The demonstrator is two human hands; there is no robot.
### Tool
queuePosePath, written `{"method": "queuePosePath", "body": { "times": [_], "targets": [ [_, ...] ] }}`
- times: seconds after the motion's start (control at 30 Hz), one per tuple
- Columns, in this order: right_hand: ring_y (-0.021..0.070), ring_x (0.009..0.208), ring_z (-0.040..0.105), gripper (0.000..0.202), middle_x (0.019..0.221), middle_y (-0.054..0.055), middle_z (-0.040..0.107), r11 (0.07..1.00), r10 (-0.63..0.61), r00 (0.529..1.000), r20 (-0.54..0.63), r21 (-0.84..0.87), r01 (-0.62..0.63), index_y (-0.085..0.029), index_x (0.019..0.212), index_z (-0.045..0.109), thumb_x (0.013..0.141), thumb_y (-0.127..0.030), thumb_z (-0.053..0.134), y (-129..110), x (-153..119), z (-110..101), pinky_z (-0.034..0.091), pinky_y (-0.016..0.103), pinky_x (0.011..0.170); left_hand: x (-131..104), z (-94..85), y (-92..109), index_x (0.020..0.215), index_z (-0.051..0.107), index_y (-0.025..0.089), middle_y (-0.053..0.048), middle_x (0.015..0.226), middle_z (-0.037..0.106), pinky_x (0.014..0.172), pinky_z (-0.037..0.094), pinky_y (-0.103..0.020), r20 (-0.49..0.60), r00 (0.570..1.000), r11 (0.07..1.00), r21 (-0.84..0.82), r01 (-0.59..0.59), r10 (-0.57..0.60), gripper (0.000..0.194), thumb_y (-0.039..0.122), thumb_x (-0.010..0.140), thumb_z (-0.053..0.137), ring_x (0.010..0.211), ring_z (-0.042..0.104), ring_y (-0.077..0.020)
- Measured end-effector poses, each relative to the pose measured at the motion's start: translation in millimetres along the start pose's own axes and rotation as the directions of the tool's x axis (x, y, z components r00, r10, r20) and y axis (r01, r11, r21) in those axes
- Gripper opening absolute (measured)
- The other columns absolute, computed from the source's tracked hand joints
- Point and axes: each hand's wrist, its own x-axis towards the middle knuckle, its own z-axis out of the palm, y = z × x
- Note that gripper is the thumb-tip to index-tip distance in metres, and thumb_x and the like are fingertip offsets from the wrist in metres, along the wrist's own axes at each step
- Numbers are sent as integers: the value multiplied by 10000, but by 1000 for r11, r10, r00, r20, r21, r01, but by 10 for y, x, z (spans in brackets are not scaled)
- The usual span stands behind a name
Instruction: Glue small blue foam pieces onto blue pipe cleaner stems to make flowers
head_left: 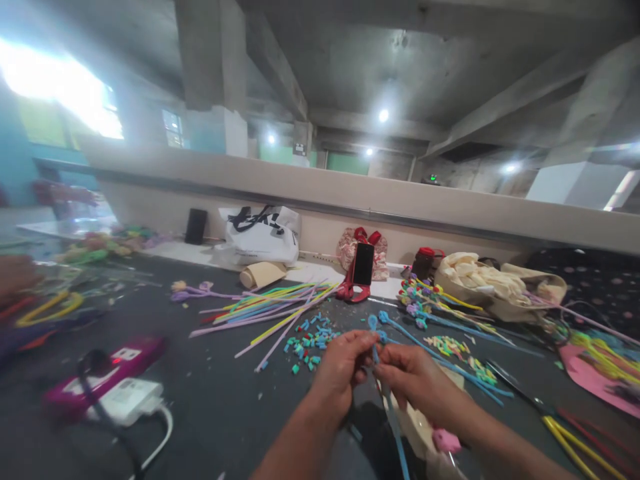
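Both hands work on a light-blue pipe cleaner, whose small looped top pokes up above the fingertips and whose tail hangs down toward me. My left hand pinches it just below the loop. From the other side, my right hand closes thumb and fingers on it slightly lower. Just beyond my fingers lie finished-looking blue pipe-cleaner stems with curled heads. Small cut blue and green pieces are scattered left of my left hand. Behind them fans a pile of lilac, yellow and blue pipe cleaners.
A phone leans upright at the back, near a white plastic bag. Yellow-handled scissors lie at right, below a cloth bag. At left are a purple power strip and white charger. A blurred hand shows far left.
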Motion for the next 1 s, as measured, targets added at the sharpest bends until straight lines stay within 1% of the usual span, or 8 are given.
{"method": "queuePosePath", "body": {
  "times": [0.1,0.23,0.37,0.5,0.6,0.67,0.83,1.0],
  "targets": [
    [49,388,396,211,495,-81,408,1000,-24,1000,-1,-19,24,-176,598,472,742,-317,533,-123,54,24,301,168,399,15,-58,71,695,595,117,30,526,523,321,167,-118,-4,1000,997,-69,23,-23,147,209,596,654,399,393,-19],
    [54,368,436,212,516,-63,486,1000,2,999,47,-4,-2,-169,661,514,777,-342,476,-161,72,18,293,162,362,11,-112,162,710,574,121,32,555,522,306,182,-97,33,998,983,-175,61,-56,128,195,630,640,394,387,-10],
    [53,383,459,221,605,-24,575,998,35,998,52,-49,-33,-161,741,532,809,-334,413,-65,26,-45,284,152,350,-39,-165,302,708,548,132,64,505,426,306,220,-91,115,993,958,-281,57,-25,82,211,714,570,381,345,-11],
    [71,411,485,129,542,-38,548,979,41,994,98,-201,-21,-158,671,567,741,-223,480,68,-47,-55,341,164,392,-77,-211,415,700,536,125,61,501,400,306,226,-79,141,990,944,-328,30,18,93,187,762,506,396,354,-14],
    [96,475,515,75,532,-41,558,933,1,993,121,-358,42,-176,666,602,696,-191,535,109,-84,-69,344,177,431,-61,-224,429,706,538,128,56,502,429,301,244,-87,100,995,952,-307,3,29,76,178,758,515,395,374,-20],
    [114,539,536,71,585,-27,593,882,-41,994,104,-463,85,-187,685,614,694,-181,545,118,-78,-120,347,193,477,-36,-228,414,710,542,132,51,505,460,302,265,-98,51,998,961,-277,-16,31,57,178,744,537,399,407,-29],
    [154,642,572,170,702,29,642,736,-111,991,77,-663,134,-175,747,633,717,-102,482,172,83,-263,358,228,559,20,-235,358,746,567,134,29,541,558,326,351,-123,-114,993,981,-185,-54,33,59,177,709,584,424,512,-54],
    [175,753,600,186,818,59,658,612,-117,983,141,-769,183,-189,809,661,761,-139,488,246,346,-149,369,237,619,29,-209,322,728,581,124,16,530,587,347,385,-135,-186,982,991,-124,-47,24,49,163,729,553,415,534,-62]
  ]
}}
